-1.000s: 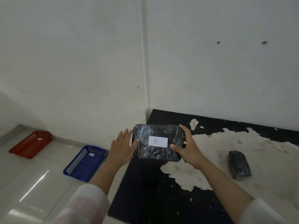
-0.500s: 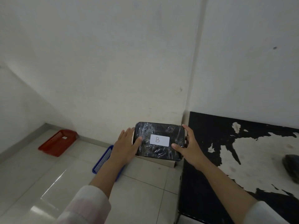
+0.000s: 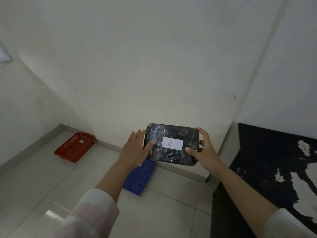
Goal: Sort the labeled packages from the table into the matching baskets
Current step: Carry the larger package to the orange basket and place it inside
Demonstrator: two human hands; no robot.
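Observation:
I hold a black, plastic-wrapped package [image 3: 171, 133] with a white label marked "B" flat between both hands, in the air above the floor. My left hand [image 3: 134, 148] presses its left edge with the thumb on top. My right hand [image 3: 204, 148] clasps its right edge. Below the package a blue basket [image 3: 139, 177] sits on the floor, partly hidden by my left forearm and the package. A red basket [image 3: 74, 146] with a small white label lies further left, by the wall.
The black table [image 3: 267, 169] with worn white patches stands at the right, its left edge close to my right forearm. White walls meet in a corner behind the baskets. Pale glossy floor tiles fill the lower left.
My view and both hands have swung left with the package, away from the table and over the blue basket. The second package on the table has left the view.

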